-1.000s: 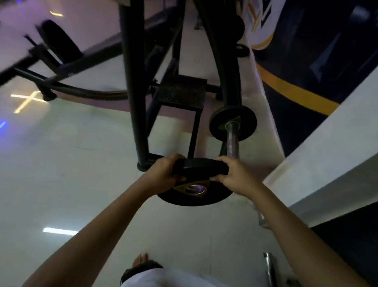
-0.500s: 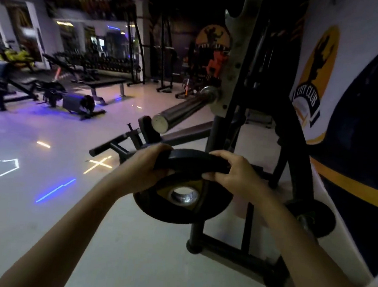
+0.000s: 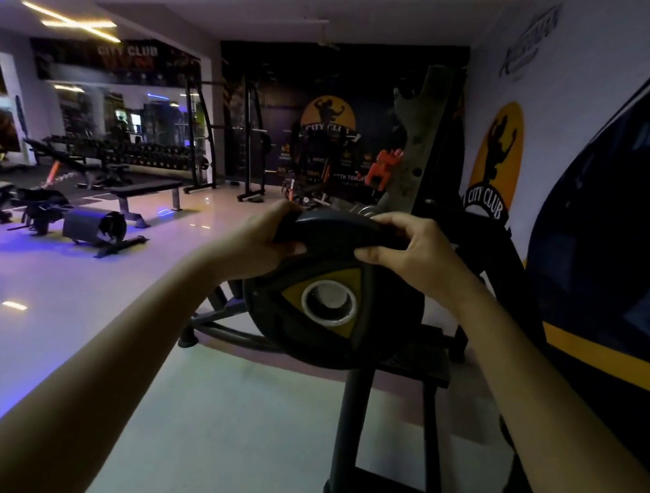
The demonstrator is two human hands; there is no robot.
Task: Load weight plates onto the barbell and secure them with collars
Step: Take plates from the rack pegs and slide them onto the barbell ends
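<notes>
Dim gym, glossy floor (image 3: 75, 303); left hand (image 3: 265, 241) and right hand (image 3: 413, 256) clenched on upright weight plate (image 3: 334, 306) beside rack (image 3: 413, 167).

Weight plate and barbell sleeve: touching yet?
Cannot tell. In the head view both hands, left hand and right hand, grip the weight plate; the barbell sleeve end fills its hole, but contact isn't plain.

Black weight plate (image 3: 333, 317) with yellow triangle (image 3: 344, 301) around silver-ringed bore; black rack frame (image 3: 351, 425); white wall (image 3: 563, 110) carrying yellow-and-black emblem (image 3: 496, 159); glossy pale floor (image 3: 222, 414), violet-lit.
</notes>
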